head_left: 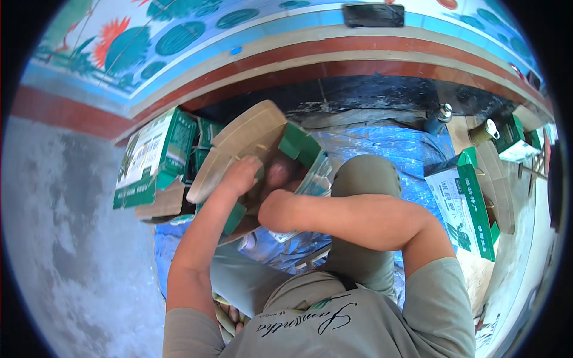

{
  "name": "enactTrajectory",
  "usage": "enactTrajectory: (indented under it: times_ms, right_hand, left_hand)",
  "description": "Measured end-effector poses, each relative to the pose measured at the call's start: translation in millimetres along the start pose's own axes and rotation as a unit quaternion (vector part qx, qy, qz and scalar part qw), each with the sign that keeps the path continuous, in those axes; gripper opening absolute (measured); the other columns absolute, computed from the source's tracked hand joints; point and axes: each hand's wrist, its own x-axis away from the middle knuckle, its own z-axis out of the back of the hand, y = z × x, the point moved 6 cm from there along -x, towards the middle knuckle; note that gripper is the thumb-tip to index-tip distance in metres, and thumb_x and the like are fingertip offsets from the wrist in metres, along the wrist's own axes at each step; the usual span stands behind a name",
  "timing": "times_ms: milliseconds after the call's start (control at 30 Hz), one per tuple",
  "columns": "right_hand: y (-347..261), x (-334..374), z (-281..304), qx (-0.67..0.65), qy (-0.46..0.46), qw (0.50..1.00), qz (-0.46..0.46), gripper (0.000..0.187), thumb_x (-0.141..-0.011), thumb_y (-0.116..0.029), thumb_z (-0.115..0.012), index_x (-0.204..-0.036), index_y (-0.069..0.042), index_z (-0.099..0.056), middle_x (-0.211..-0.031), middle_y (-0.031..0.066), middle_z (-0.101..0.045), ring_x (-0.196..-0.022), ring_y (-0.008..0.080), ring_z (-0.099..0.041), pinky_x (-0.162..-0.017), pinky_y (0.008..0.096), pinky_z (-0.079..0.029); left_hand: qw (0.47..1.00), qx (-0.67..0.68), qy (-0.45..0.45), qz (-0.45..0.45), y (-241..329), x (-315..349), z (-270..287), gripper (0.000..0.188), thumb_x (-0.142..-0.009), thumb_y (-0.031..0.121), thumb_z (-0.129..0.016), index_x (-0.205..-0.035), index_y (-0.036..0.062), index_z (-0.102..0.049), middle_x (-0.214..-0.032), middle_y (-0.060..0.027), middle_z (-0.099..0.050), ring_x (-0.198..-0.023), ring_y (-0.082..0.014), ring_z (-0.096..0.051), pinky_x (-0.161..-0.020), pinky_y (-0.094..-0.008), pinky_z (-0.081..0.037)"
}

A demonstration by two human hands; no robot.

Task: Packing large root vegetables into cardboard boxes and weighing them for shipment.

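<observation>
In front of me, an open cardboard box (250,128) with green and brown flaps tilts over my lap. My left hand (243,173) is at its opening by the brown flap, fingers curled; a greenish surface shows beside them, but what they hold is unclear. My right hand (278,209) reaches down into the same box, its wrist bent and its fingers hidden. Between the two hands lies a rounded reddish-brown item (278,173) in shadow, too dim to name.
At the left stand green and white cartons (146,155). Another open carton (459,203) is at the right. A bottle (439,119) and a roll of tape or cord (483,132) stand behind it. A blue tarp (412,155) covers the floor. A phone (373,16) rests on the far ledge.
</observation>
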Motion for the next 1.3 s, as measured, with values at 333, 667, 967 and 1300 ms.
enactTrajectory:
  times_ms: [333, 667, 967, 1300]
  right_hand:
    - [2.7, -5.8, -10.0, -0.006, -0.031, 0.999, 0.019, 0.020, -0.076, -0.012, -0.057, -0.088, -0.006, -0.072, -0.091, 0.0112, -0.070, -0.086, 0.0269, -0.067, -0.067, 0.0384, -0.054]
    - [2.8, 0.6, -1.8, -0.013, -0.005, 1.000, 0.005, 0.019, -0.075, -0.013, -0.058, -0.087, -0.007, -0.072, -0.090, 0.0102, -0.070, -0.084, 0.0270, -0.068, -0.067, 0.0392, -0.053]
    - [-2.1, 4.2, 4.1, -0.006, 0.005, 1.000, 0.015, 0.018, -0.072, -0.013, -0.060, -0.083, -0.007, -0.073, -0.085, 0.0114, -0.070, -0.081, 0.0287, -0.068, -0.066, 0.0410, -0.053]
    - [7.5, -7.3, -9.1, 0.026, -0.030, 0.999, 0.016, 0.020, -0.073, -0.012, -0.058, -0.084, -0.003, -0.072, -0.088, 0.0152, -0.070, -0.085, 0.0314, -0.067, -0.068, 0.0432, -0.053]
  left_hand:
    - [0.956, -0.262, -0.127, 0.026, 12.9, -35.2, -32.3, 0.034, -0.086, 0.015, -0.049, -0.120, 0.0107, -0.054, -0.113, -0.0086, -0.053, -0.111, -0.0230, -0.051, -0.089, -0.0363, -0.044]
    - [0.962, -0.218, -0.152, 0.065, -17.4, 7.6, -65.8, 0.017, -0.088, 0.015, -0.049, -0.097, 0.0111, -0.063, -0.102, -0.0106, -0.063, -0.096, -0.0245, -0.063, -0.074, -0.0364, -0.053]
    - [0.973, -0.166, -0.150, 0.057, -16.9, 16.7, -68.5, 0.018, -0.088, 0.014, -0.048, -0.098, 0.0120, -0.063, -0.102, -0.0110, -0.066, -0.094, -0.0272, -0.065, -0.075, -0.0393, -0.053]
    - [0.977, 0.049, -0.057, 0.198, -15.3, 60.5, 16.5, 0.045, -0.075, 0.032, -0.071, -0.109, 0.0048, -0.061, -0.106, -0.0191, -0.063, -0.103, -0.0339, -0.059, -0.086, -0.0428, -0.047]
